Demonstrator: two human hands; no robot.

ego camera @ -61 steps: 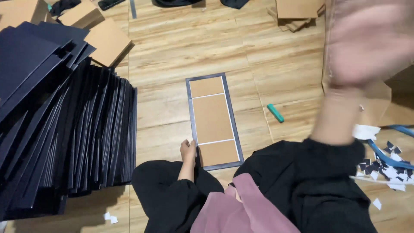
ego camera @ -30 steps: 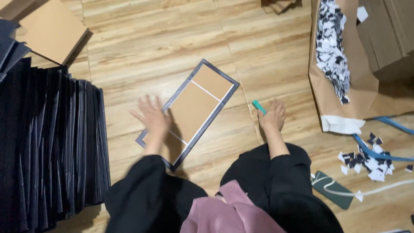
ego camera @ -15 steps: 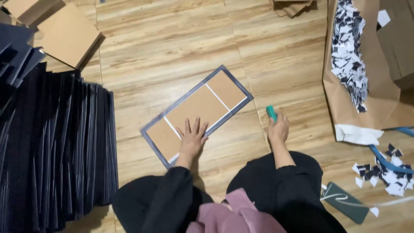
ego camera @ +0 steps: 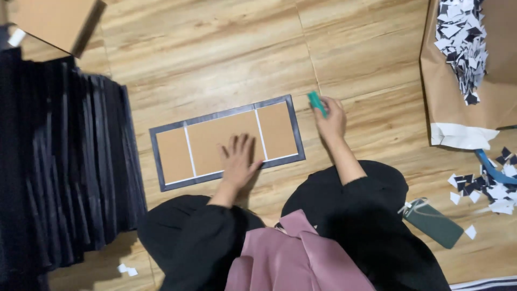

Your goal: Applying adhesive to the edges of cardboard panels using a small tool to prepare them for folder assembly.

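The flat brown cardboard panel with a dark grey border and two white seams (ego camera: 226,141) lies on the wooden floor in front of the person's knees, now nearly level where half a second ago it slanted. The left hand (ego camera: 239,159) presses on it flat, fingers spread. The right hand (ego camera: 329,119) has moved up beside the panel's far right corner, fingers closed on a small teal tool (ego camera: 316,103).

head view, looking steeply down, near floor (ego camera: 215,48)
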